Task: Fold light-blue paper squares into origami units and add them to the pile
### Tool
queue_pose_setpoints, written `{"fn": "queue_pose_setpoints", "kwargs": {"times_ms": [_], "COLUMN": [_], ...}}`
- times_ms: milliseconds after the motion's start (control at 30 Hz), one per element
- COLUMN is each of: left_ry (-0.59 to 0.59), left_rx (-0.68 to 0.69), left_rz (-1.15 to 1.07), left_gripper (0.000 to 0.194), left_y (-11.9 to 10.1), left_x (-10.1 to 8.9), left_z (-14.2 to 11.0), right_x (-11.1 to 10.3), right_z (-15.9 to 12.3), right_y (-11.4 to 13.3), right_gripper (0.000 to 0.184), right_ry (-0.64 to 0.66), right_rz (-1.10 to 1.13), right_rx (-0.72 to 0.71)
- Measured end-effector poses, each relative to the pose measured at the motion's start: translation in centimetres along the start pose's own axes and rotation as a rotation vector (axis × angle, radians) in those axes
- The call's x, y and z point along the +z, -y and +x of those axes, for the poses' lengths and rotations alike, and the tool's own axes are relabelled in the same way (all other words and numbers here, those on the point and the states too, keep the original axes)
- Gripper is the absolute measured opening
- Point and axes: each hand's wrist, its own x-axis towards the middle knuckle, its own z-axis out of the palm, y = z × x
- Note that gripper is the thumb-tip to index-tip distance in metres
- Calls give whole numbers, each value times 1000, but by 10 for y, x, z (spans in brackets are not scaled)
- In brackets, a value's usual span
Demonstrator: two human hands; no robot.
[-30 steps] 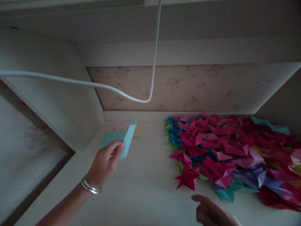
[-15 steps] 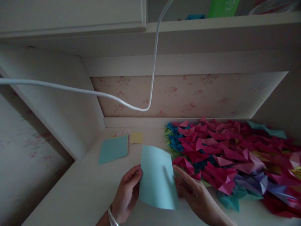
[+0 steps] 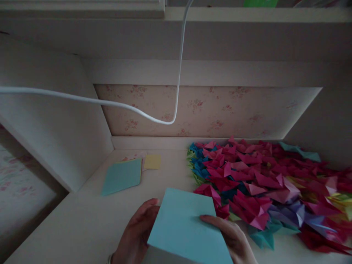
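Observation:
A light blue square sheet of origami paper (image 3: 187, 225) is held up over the desk, its near edge bending away at the bottom of the view. My right hand (image 3: 233, 234) grips its right side, one finger lying on top and the others hidden underneath. At the left edge, my left hand (image 3: 139, 231) is curled against the sheet, with its fingertips partly behind the paper. Just beyond the right hand lies a large heap of folded paper pieces (image 3: 244, 176), mostly pink and red, with blue, purple, green and yellow ones.
A stack of light blue paper (image 3: 123, 176) lies on the left of the white desk (image 3: 82, 220), beside a small yellow square of paper (image 3: 152, 161). A white cable (image 3: 137, 111) hangs across the view. Overhead runs a shelf (image 3: 247, 14), with a side panel (image 3: 68, 121) at left.
The sheet has come lower and closer, tilting flatter. My right hand's finger has moved from its edge onto its top face. The view has shifted slightly.

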Motion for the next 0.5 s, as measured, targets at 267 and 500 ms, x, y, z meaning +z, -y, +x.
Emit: {"fn": "queue_pose_setpoints", "kwargs": {"times_ms": [267, 500], "left_ry": [364, 314], "left_rx": [161, 209], "left_rz": [372, 698], "left_gripper": [31, 36], "left_y": [13, 11], "left_x": [-10, 2], "left_z": [-1, -10], "right_x": [7, 24], "right_z": [4, 7], "right_y": [17, 25], "right_gripper": [42, 42], "right_ry": [-7, -191], "right_rz": [140, 98], "right_rx": [222, 149]}}
